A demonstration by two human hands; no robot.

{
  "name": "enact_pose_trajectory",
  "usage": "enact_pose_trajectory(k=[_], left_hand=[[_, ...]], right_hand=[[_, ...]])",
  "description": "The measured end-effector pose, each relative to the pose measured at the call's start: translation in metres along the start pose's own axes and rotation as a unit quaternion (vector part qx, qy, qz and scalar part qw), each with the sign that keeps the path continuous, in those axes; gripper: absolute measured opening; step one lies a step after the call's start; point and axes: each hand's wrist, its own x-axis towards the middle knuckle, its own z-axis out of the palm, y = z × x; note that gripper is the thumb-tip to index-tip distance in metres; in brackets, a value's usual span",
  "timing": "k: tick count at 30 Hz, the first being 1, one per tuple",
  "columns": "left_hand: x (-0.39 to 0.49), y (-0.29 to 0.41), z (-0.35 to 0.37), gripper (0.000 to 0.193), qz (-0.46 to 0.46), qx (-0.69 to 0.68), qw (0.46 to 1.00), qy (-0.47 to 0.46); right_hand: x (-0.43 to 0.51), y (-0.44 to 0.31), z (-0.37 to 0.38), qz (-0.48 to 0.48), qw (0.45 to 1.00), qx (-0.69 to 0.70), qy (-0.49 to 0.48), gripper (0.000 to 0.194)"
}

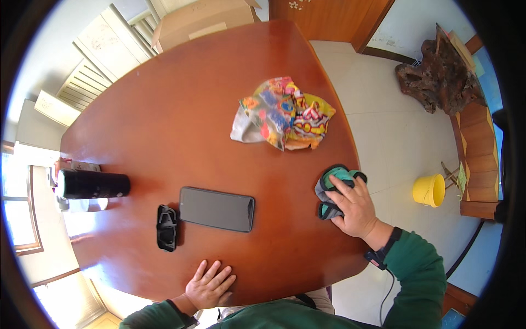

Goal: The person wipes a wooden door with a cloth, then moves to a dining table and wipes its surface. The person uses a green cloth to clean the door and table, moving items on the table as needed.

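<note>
My right hand [354,205] lies over a bunched green and grey cloth with dark edging [337,181] at the right edge of the wooden table [197,103]. My left hand [209,284] rests palm down on the table near its front edge, fingers spread, holding nothing. Between the hands and farther in, a dark smartphone [217,209] lies flat, with a small black plastic holder [167,228] just left of it. Beyond my right hand sits a crumpled, colourful printed plastic bag [283,115].
A black cylindrical bottle [96,184] lies at the table's left edge. Past the table are a cardboard box [205,24], pale chairs [84,82], a yellow bucket [428,190] on the floor and a dark root-wood piece [441,78]. A cable [388,288] hangs from my right wrist.
</note>
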Motion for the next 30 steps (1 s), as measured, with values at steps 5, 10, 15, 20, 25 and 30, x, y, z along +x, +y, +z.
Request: enact_pose_trajectory(k=[5,10,15,20,25,30], left_hand=[[0.001,-0.001,0.007,0.054,0.019,0.004,0.999,0.028],[0.002,0.003,0.006,0.058,0.008,0.008,0.999,0.033],[0.000,0.016,0.005,0.059,-0.017,0.024,0.996,0.086],[-0.021,0.034,0.024,0.057,-0.106,0.034,0.981,0.158],[-0.087,0.032,0.058,0.061,-0.266,0.010,0.927,0.264],[-0.157,-0.028,0.075,0.058,-0.439,0.001,0.840,0.319]], right_hand=[[-0.009,0.003,0.010,-0.001,1.000,-0.008,0.003,0.060],[-0.014,0.004,0.017,-0.029,0.998,0.006,0.050,0.055],[-0.024,-0.003,0.020,-0.002,0.999,-0.007,0.041,0.051],[-0.060,-0.020,0.023,0.041,0.998,-0.030,0.042,0.052],[-0.095,-0.051,0.040,0.128,0.985,-0.061,0.100,0.049],[-0.082,-0.099,0.064,0.244,0.962,-0.086,0.090,0.053]])
